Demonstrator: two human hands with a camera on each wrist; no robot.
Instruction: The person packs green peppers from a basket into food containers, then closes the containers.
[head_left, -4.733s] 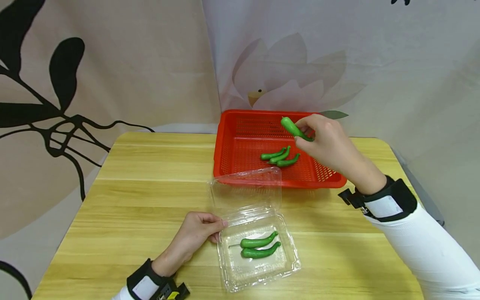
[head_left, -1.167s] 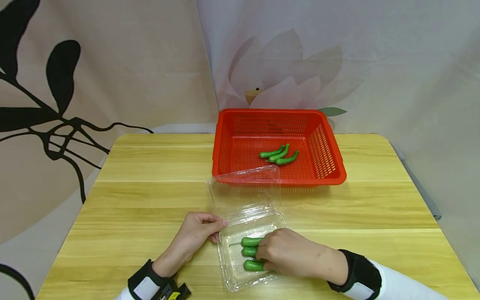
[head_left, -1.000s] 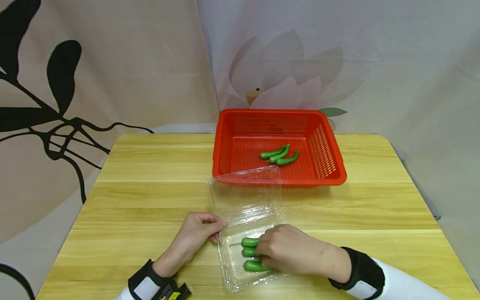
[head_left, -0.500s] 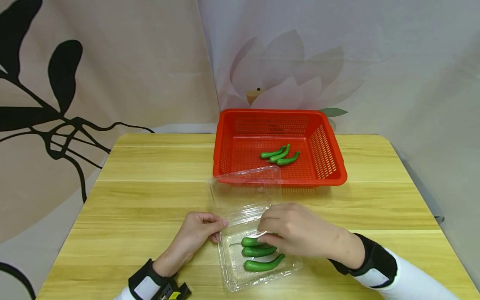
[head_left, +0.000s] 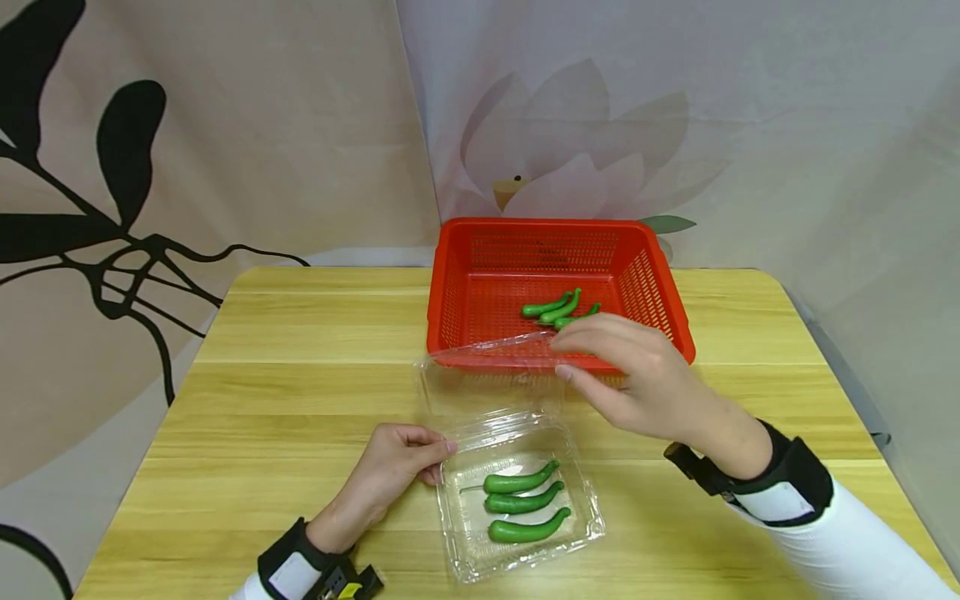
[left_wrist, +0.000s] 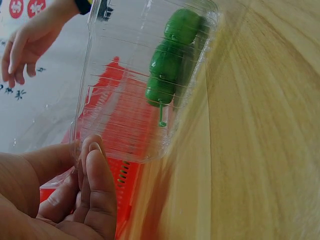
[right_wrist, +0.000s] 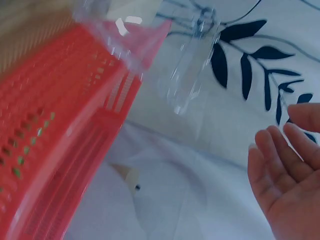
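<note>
A clear plastic clamshell box (head_left: 585,546) lies with its lid (head_left: 487,392) folded back towards the basket. Three green chili peppers (head_left: 523,503) rest side by side in its base, and the left wrist view shows these peppers (left_wrist: 167,62) end-on through the plastic. My left hand (head_left: 397,467) pinches the box's left edge near the hinge; up close, the left hand's (left_wrist: 85,195) thumb and fingers meet at the rim. Holding nothing, my right hand (head_left: 637,375) hovers over the front rim of the red basket (head_left: 480,292), fingers extended and thumb apart. Three more chili peppers (head_left: 558,310) lie in the basket, one partly hidden by the fingers.
The wooden table (head_left: 315,375) carries the box near its front and the basket at its back edge. A printed curtain (head_left: 300,125) hangs right behind. The transparent lid overlaps the basket's front wall in the head view.
My right hand brought a chili pepper from over the basket into the box, let it go beside two others, then rose back towards the basket. My left hand kept its grip on the box.
</note>
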